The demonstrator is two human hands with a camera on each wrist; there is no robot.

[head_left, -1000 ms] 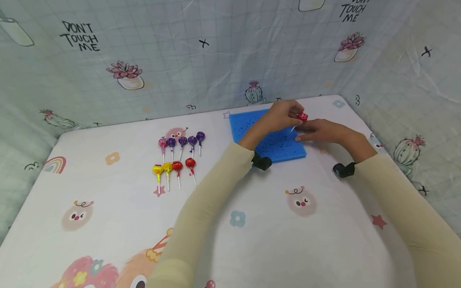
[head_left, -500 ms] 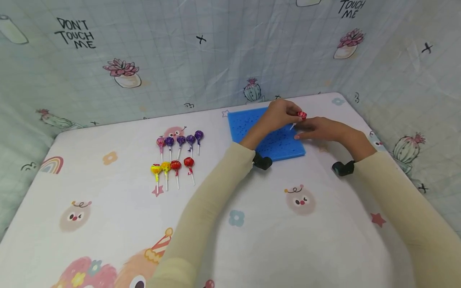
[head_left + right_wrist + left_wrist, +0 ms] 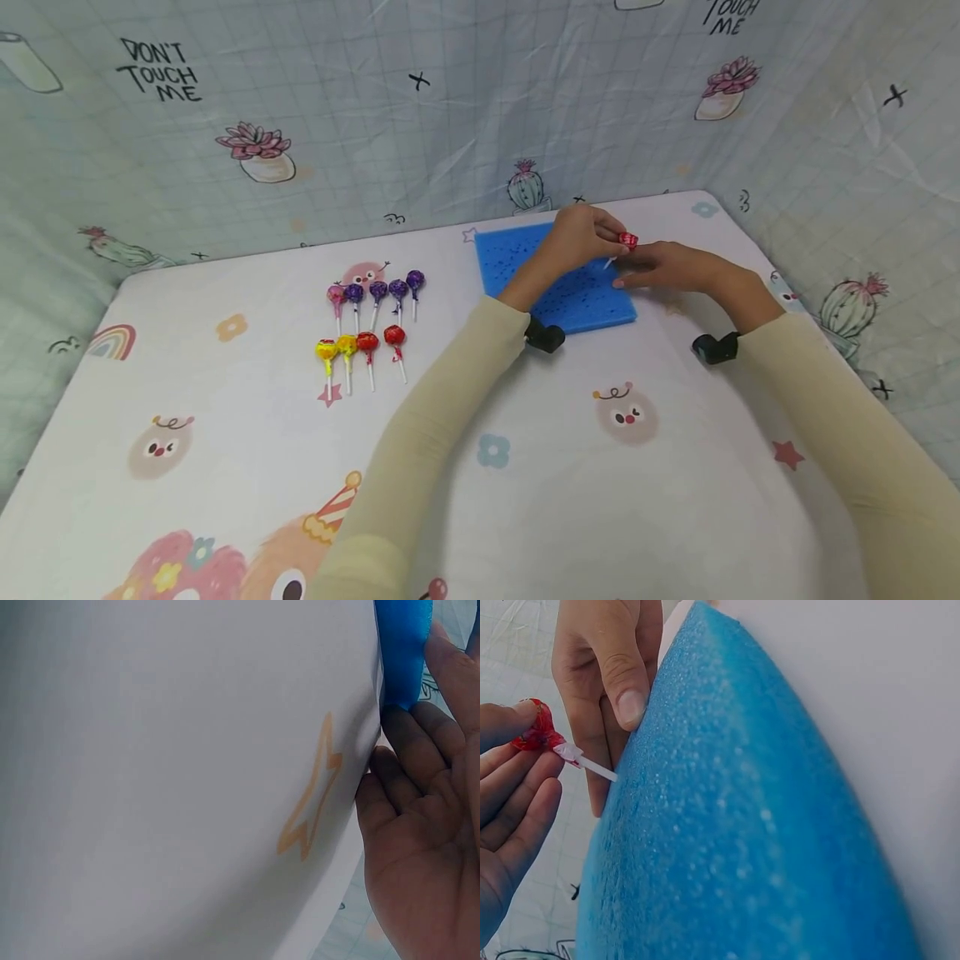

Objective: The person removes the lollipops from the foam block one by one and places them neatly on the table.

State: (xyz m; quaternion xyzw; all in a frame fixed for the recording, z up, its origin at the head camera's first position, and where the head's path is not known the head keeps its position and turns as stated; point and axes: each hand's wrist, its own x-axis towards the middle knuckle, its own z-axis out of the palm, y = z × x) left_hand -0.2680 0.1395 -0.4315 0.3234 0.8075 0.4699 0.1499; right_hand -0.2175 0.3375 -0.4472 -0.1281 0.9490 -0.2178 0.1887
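Note:
My left hand (image 3: 579,237) pinches a red-wrapped lollipop (image 3: 628,240) by its head, between thumb and fingers. In the left wrist view the white stick (image 3: 598,769) points at the blue foam board (image 3: 705,802), its tip right at the foam's surface. My right hand (image 3: 678,268) rests at the board's right edge, thumb laid on the foam and fairly straight fingers against its side. The right wrist view shows those fingers (image 3: 420,750) at the end of the foam. Many small dark holes dot the board's top in the head view.
Left of the board lie two rows of lollipops: a pink one (image 3: 337,295) with several purple ones (image 3: 378,289) behind, yellow ones (image 3: 326,350) and red ones (image 3: 394,335) in front. A patterned cloth wall (image 3: 337,108) stands behind the white table (image 3: 225,400).
The head view has shifted slightly. Both hands stay almost in place at the board, with the red lollipop still in the left fingers.

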